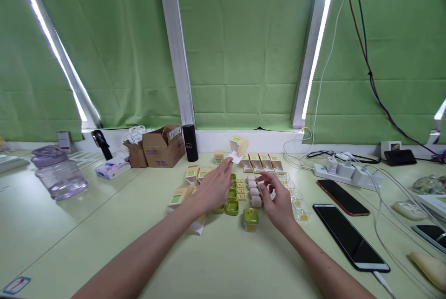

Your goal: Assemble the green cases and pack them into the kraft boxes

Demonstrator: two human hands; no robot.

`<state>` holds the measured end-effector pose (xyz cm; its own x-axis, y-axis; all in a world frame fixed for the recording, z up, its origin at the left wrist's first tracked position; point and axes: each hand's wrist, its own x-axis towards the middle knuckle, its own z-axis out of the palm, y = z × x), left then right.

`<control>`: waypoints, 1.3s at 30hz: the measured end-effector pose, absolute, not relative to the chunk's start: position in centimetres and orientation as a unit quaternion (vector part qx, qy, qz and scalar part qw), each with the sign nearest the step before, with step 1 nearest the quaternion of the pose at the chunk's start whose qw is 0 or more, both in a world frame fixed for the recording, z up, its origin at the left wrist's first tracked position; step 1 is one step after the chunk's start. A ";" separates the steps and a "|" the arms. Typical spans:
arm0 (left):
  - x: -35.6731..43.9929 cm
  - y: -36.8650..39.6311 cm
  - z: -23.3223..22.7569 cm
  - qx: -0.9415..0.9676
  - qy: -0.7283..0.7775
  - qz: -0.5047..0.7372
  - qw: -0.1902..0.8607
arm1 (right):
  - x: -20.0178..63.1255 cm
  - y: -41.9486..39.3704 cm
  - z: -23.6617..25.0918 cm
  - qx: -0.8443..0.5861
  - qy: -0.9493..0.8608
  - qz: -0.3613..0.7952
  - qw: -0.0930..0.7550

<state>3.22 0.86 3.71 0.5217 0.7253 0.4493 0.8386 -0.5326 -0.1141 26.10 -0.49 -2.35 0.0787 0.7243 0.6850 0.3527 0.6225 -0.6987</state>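
My left hand (213, 187) is raised over the table and pinches the open flap of a small beige carton with a green label (239, 145). My right hand (277, 199) hovers with curled fingers just right of a column of pinkish pads (254, 190). Between the hands lie green square cases (232, 206) and small yellow tiles (240, 191). A green-lidded clear case (251, 219) stands nearest me. A row of open beige cartons (261, 162) lies behind, and more flat cartons (193, 173) lie to the left.
Clear cups with yellow bits (298, 201) line the right of the pads. Two phones (350, 236) and a power strip (344, 171) with cables lie right. A cardboard box (163, 148), black cylinder (190, 142), tissue pack (112, 168) and clear jug (59, 173) stand left.
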 end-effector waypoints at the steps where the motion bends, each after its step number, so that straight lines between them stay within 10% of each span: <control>1: 3.2 -0.2 3.3 -0.861 -0.437 -0.186 0.181 | 26.1 -0.4 -2.2 -0.407 -0.647 0.196 0.614; 17: 1.6 -6.1 0.6 -0.909 -0.313 -0.145 0.232 | 25.3 -0.2 -0.3 -0.273 -0.416 0.576 0.648; 27: 2.1 -6.6 2.1 -0.883 -0.324 -0.300 0.158 | 25.6 -0.4 -0.8 -0.262 -0.513 0.476 0.664; 39: 4.8 -0.5 2.5 -0.775 -0.376 -0.458 -0.219 | 25.2 -1.4 -1.6 -0.295 -0.636 0.324 0.635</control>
<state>4.82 -0.50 2.52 0.2983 0.7833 0.5454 0.3830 -0.6216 0.6833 25.25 -1.39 -1.57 -0.0189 0.7868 0.6169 -0.0378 0.6160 -0.7868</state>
